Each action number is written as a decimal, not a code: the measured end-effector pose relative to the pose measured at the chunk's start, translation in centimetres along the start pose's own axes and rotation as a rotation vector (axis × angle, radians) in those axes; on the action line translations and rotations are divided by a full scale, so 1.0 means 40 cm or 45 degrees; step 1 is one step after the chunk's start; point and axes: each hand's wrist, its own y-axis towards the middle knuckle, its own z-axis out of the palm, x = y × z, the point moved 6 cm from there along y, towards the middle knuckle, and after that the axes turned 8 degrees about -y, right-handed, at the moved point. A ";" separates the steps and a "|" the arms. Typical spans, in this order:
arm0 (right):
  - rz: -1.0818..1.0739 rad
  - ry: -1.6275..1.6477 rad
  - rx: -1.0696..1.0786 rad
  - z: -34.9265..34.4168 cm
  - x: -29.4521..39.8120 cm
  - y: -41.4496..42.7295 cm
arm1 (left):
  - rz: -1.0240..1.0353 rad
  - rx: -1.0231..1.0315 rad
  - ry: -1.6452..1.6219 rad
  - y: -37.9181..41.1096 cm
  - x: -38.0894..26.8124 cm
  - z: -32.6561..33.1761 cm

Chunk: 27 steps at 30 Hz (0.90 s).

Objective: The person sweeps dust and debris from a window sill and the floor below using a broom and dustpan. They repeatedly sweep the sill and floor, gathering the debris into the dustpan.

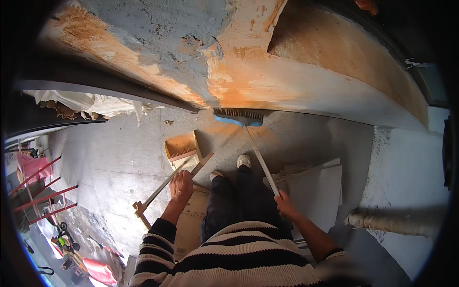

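Observation:
My right hand (285,205) grips the pale pole (261,161) of a broom. Its blue broom head (238,120) lies with the dark bristles against the foot of the wall. Orange dust (233,131) is smeared over the floor just below the head. My left hand (181,187) is closed around the handle (157,193) of a long-handled dustpan (183,149). The pan rests on the floor left of my feet, its mouth towards the wall, with orange dust inside. A flat brown strip (202,164) sticks out past my left hand; whether I hold it too is unclear.
Patchy orange and grey plaster covers the wall (229,79). Flat boards (315,190) lie right of my legs, near a pipe (391,223). A cardboard box (190,222) is beside my left leg. Red-railed racks (46,193) and clutter stand at far left.

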 end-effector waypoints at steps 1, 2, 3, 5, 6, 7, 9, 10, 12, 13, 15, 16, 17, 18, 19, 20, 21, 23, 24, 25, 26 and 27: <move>0.033 0.048 -0.011 -0.040 -0.022 -0.037 | -0.011 0.000 0.019 -0.013 0.014 0.010; 0.066 0.098 -0.022 -0.072 -0.044 -0.072 | -0.022 0.032 0.045 -0.035 0.025 0.020; 0.138 0.169 -0.033 -0.096 -0.067 -0.101 | -0.026 0.060 0.075 -0.043 0.027 0.022; 0.278 0.310 -0.053 -0.127 -0.104 -0.157 | 0.024 0.015 0.101 -0.056 0.023 0.020; 0.355 0.415 -0.087 -0.134 -0.101 -0.181 | 0.047 -0.015 0.123 -0.055 0.017 0.009; 0.368 0.501 -0.111 -0.140 -0.117 -0.181 | 0.060 -0.011 0.126 -0.054 0.008 0.006; 0.388 0.668 -0.153 -0.159 -0.171 -0.149 | 0.080 -0.009 0.136 -0.050 -0.005 -0.004; 0.394 0.803 -0.177 -0.164 -0.199 -0.107 | 0.101 -0.015 0.143 -0.046 -0.006 -0.008; 0.414 1.063 -0.221 -0.170 -0.240 -0.007 | 0.129 -0.020 0.154 -0.053 -0.009 -0.014; 0.457 1.124 -0.170 -0.155 -0.233 0.029 | 0.118 -0.010 0.152 -0.048 -0.016 -0.023; 0.541 1.237 -0.055 -0.097 -0.197 0.091 | 0.090 0.008 0.156 -0.039 -0.029 -0.041; 0.521 1.122 -0.033 -0.064 -0.160 0.092 | 0.073 0.021 0.151 -0.041 -0.024 -0.042; 0.501 1.007 -0.011 -0.024 -0.120 0.088 | 0.056 0.036 0.146 -0.043 -0.016 -0.038; 0.480 0.897 0.009 0.016 -0.080 0.078 | 0.044 0.052 0.140 -0.045 -0.009 -0.038; 0.435 0.815 0.060 0.052 -0.041 0.071 | 0.052 0.054 0.130 -0.047 -0.008 -0.042; 0.388 0.734 0.109 0.084 -0.002 0.065 | 0.063 0.055 0.121 -0.047 -0.009 -0.045; 0.340 0.650 0.155 0.109 0.027 0.062 | 0.072 0.054 0.107 -0.050 -0.010 -0.048; 0.273 0.479 0.194 0.160 0.030 0.081 | 0.094 0.050 0.125 -0.052 -0.008 -0.043; 0.237 0.393 0.215 0.179 0.033 0.086 | 0.104 0.045 0.136 -0.050 -0.006 -0.047; 0.231 0.292 0.206 0.178 0.023 0.084 | 0.052 0.100 0.111 -0.049 0.004 -0.044; 0.224 0.191 0.197 0.165 0.009 0.079 | 0.001 0.153 0.087 -0.047 0.011 -0.041; 0.218 0.085 0.187 0.146 -0.003 0.075 | -0.056 0.206 0.058 -0.051 0.019 -0.036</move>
